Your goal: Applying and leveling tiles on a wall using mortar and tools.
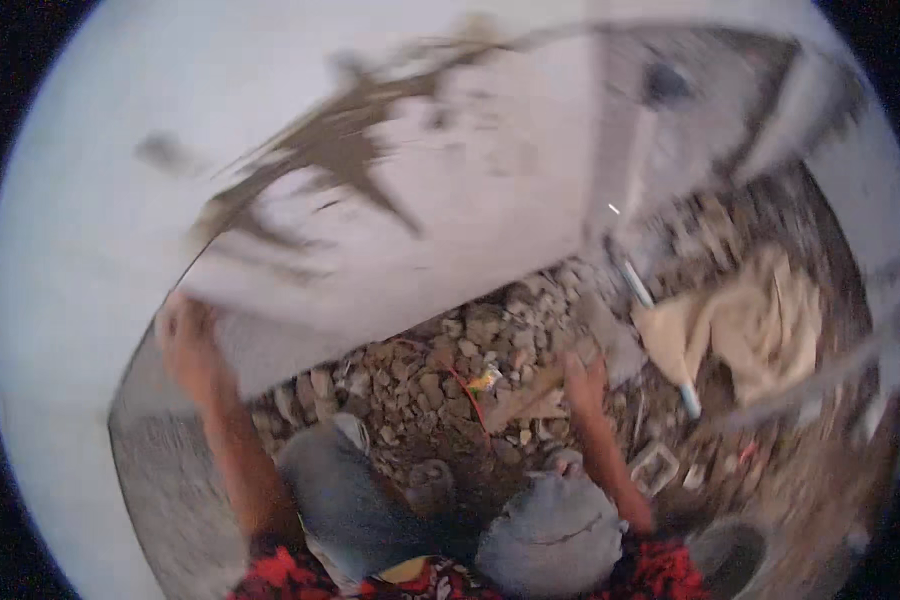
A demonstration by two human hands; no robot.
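Observation:
My left hand (188, 335) is raised at the edge of a pale wall (500, 200) smeared with wet brown mortar (340, 150). It seems to touch the wall there, but blur hides how its fingers lie. Lower and to the right, my right hand (582, 375) reaches down over the rubble beside a flat brown piece (530, 397) that looks like wood. A flat grey piece (615, 340) lies just beyond it. Motion smears these fingers too, so a grip on anything cannot be made out. My bent knees in greyish trousers (555, 530) show between the forearms.
Broken stones (430, 390) cover the ground below the wall, with a thin red cord (465, 385) and a yellow scrap (485, 380) among them. At right lie a tan cloth or sack (760, 325) and a pale pipe (688, 400). A small whitish frame-shaped piece (654, 468) sits nearer.

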